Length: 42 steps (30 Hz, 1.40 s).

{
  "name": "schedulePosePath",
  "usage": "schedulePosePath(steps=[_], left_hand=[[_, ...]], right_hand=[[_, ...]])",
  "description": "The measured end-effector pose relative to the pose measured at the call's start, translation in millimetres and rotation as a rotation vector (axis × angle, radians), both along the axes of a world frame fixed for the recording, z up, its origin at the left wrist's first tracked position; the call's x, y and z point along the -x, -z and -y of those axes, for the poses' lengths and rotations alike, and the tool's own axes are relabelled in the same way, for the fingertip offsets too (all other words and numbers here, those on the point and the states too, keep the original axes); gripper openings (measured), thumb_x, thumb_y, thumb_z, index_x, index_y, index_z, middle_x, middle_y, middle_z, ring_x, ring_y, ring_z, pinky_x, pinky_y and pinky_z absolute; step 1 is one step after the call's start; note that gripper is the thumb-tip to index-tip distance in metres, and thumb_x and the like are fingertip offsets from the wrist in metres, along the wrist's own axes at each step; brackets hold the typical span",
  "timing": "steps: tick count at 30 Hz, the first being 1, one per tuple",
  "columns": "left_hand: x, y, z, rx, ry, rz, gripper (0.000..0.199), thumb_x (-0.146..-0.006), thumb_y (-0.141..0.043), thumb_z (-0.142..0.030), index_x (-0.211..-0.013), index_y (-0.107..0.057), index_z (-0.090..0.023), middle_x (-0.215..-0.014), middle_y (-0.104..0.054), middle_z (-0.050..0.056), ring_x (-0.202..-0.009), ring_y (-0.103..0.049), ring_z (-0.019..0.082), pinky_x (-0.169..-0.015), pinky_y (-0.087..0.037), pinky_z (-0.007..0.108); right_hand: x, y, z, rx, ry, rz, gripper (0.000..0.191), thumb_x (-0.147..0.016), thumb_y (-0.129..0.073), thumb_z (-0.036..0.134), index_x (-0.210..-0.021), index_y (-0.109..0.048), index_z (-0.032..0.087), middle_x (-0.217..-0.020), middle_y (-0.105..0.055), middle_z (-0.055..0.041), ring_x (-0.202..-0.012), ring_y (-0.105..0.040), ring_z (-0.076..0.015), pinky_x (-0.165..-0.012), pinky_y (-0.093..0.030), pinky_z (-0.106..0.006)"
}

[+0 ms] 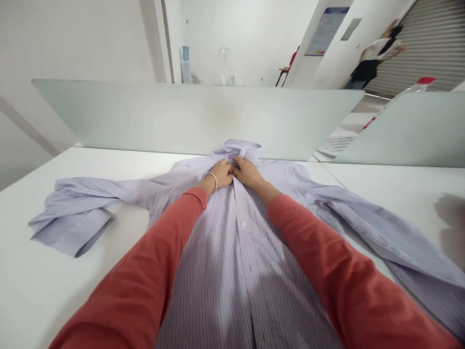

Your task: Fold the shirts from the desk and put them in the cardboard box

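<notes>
White counter [54, 291] fills the lower view, with a frosted panel [196, 116] along its far edge. Beyond the panel, a co-worker [370, 63] stands well apart, and a red-capped bottle [417, 86] stands behind a second panel. Striped shirt [232, 271] lies flat on the counter, front up, directly in front of the person, collar [241, 145] at the far end near the panel. Left sleeve [72, 218] spreads out with its cuff folded over; right sleeve [381, 232] runs out and down, off the view's right edge. Step in hand: 2 hands working at the placket [236, 186] just below the collar. Both arms, in red sleeves, reach forward and inward, elbows wide. Left hand [220, 174] is closed on the fabric, and its bracelet [214, 180] sits at the wrist. Right hand [247, 172] pinches the cloth beside it, nearly touching the left. Exact finger hold is hard to see. Next move calls for fine finger work at this spot. 1 button [243, 224] shows lower down.
</notes>
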<state>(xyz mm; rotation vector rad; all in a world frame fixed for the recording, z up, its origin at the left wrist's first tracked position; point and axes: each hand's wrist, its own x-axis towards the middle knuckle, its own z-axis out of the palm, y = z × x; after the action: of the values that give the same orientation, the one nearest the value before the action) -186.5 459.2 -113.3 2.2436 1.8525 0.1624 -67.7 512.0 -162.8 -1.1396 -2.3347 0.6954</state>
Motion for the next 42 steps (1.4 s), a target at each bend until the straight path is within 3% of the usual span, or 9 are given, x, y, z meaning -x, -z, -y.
schedulePosePath(steps=[5,11,14,19,25,30,35,38,42], left_hand=[[0.0,-13.4,6.7,0.062,0.139,-0.074,0.027,-0.074,-0.043,-0.023,-0.090,-0.060,-0.010,-0.098,-0.055,0.010,-0.097,-0.049,0.019,-0.092,-0.038,0.029],[-1.1,-33.4,29.7,0.026,0.393,-0.179,0.047,-0.068,-0.055,-0.032,-0.112,-0.052,-0.017,-0.124,-0.041,0.011,-0.112,-0.038,0.027,-0.093,-0.034,0.040],[-4.6,-38.4,39.1,0.034,0.526,-0.186,0.040,-0.072,-0.053,-0.028,-0.111,-0.053,-0.022,-0.127,-0.038,0.010,-0.114,-0.036,0.027,-0.091,-0.035,0.041],[-10.8,-40.9,52.1,0.120,0.648,-0.240,0.026,-0.082,-0.038,-0.017,-0.096,-0.060,-0.017,-0.108,-0.053,0.010,-0.105,-0.044,0.021,-0.088,-0.038,0.035],[-22.0,-46.2,85.3,0.153,0.601,-0.266,0.033,-0.084,-0.037,-0.020,-0.110,-0.054,-0.011,-0.122,-0.047,0.011,-0.111,-0.041,0.023,-0.093,-0.035,0.035],[-23.5,-51.8,107.1,0.170,0.520,-0.248,0.043,-0.083,-0.039,-0.029,-0.123,-0.043,-0.014,-0.132,-0.039,0.009,-0.122,-0.030,0.028,-0.094,-0.033,0.041],[-34.6,-59.5,131.0,0.154,0.484,-0.273,0.048,-0.083,-0.036,-0.034,-0.124,-0.041,-0.009,-0.136,-0.035,0.011,-0.125,-0.026,0.029,-0.096,-0.029,0.043],[-44.3,-64.0,146.0,0.199,0.427,-0.298,0.050,-0.085,-0.034,-0.035,-0.126,-0.038,-0.007,-0.137,-0.033,0.012,-0.126,-0.025,0.027,-0.098,-0.027,0.042],[-51.7,-71.6,156.2,0.254,0.392,-0.347,0.051,-0.086,-0.031,-0.036,-0.129,-0.035,-0.010,-0.139,-0.030,0.010,-0.128,-0.022,0.028,-0.099,-0.025,0.044]], right_hand=[[-16.4,6.9,1.9,-0.093,-0.155,-0.024,0.037,-0.079,-0.045,0.026,-0.112,-0.051,0.012,-0.109,-0.055,-0.0125,-0.103,-0.046,-0.0236,-0.091,-0.032,-0.035],[-22.1,8.1,4.0,-0.144,-0.288,-0.003,0.031,-0.082,-0.041,0.024,-0.106,-0.055,0.010,-0.109,-0.055,-0.0131,-0.105,-0.044,-0.0227,-0.092,-0.030,-0.034],[-22.2,8.3,4.4,-0.164,-0.306,0.023,0.032,-0.081,-0.043,0.024,-0.107,-0.056,0.010,-0.110,-0.054,-0.0135,-0.107,-0.043,-0.0237,-0.093,-0.030,-0.035],[-20.2,5.5,9.6,-0.196,-0.228,0.055,0.037,-0.085,-0.039,0.029,-0.111,-0.054,0.007,-0.114,-0.051,-0.0157,-0.108,-0.042,-0.0240,-0.096,-0.028,-0.036],[-19.9,-1.5,12.7,-0.186,-0.233,0.076,0.037,-0.086,-0.038,0.030,-0.112,-0.052,0.008,-0.116,-0.050,-0.0144,-0.110,-0.042,-0.0235,-0.097,-0.027,-0.037],[-22.8,-29.6,13.2,-0.056,-0.273,0.194,0.037,-0.086,-0.039,0.029,-0.113,-0.050,0.006,-0.116,-0.050,-0.0152,-0.110,-0.043,-0.0237,-0.095,-0.032,-0.035],[-25.0,-43.6,41.9,-0.170,-0.259,0.155,0.040,-0.087,-0.037,0.033,-0.115,-0.047,0.006,-0.122,-0.046,-0.0161,-0.116,-0.038,-0.0244,-0.097,-0.030,-0.037],[-23.8,-45.2,59.2,-0.113,-0.291,0.259,0.039,-0.088,-0.036,0.033,-0.117,-0.046,0.008,-0.128,-0.041,-0.0149,-0.120,-0.034,-0.0255,-0.096,-0.031,-0.039],[-27.2,-71.1,66.8,-0.086,-0.227,0.286,0.046,-0.089,-0.035,0.035,-0.123,-0.042,0.007,-0.133,-0.035,-0.0160,-0.124,-0.028,-0.0261,-0.099,-0.029,-0.039]])
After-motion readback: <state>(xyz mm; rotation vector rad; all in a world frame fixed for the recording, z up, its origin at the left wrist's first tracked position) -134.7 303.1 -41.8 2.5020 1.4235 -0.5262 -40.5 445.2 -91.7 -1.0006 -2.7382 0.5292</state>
